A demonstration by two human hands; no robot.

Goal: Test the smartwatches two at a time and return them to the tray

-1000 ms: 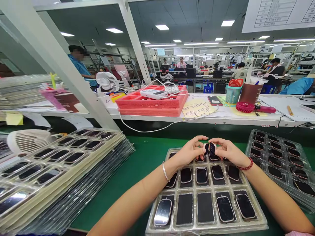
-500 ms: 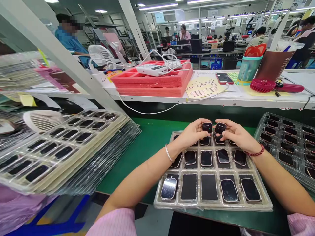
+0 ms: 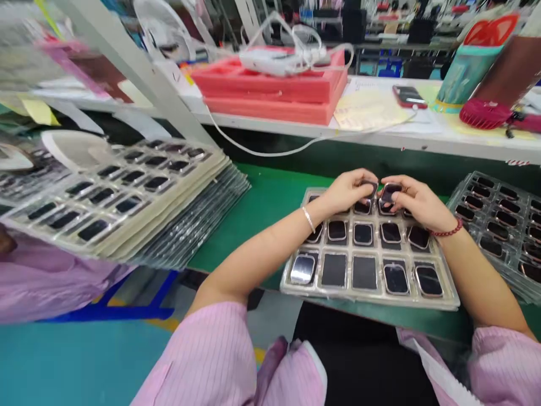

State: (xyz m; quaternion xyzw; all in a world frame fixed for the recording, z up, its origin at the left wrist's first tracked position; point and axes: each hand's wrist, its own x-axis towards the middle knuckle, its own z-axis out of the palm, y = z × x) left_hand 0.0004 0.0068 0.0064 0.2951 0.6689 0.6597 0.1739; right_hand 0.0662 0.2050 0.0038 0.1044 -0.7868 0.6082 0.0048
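Note:
My left hand (image 3: 349, 190) and my right hand (image 3: 416, 202) meet over the far row of a clear plastic tray (image 3: 372, 296) that lies on the green mat. Each hand pinches a small dark, rounded watch case: the left one (image 3: 370, 186), the right one (image 3: 389, 193). The two pieces sit side by side, nearly touching, just above the tray's back pockets. Most pockets hold similar dark-faced cases (image 3: 391, 232); two pockets in the near row (image 3: 350, 271) show only flat dark inserts. A silvery-faced case (image 3: 302, 269) lies in the near left pocket.
A tall stack of filled trays (image 3: 127, 192) lies at the left, and another filled tray (image 3: 499, 223) at the right. A raised white shelf (image 3: 380, 135) behind carries red foam trays (image 3: 270, 93), a phone (image 3: 408, 96), cups and a pink fan (image 3: 486, 114). The table's near edge is close to my lap.
The view has tilted downward, showing my pink sleeves and lap. My hands have lowered the two watch cases slightly toward the tray's back row, still pinching them side by side.

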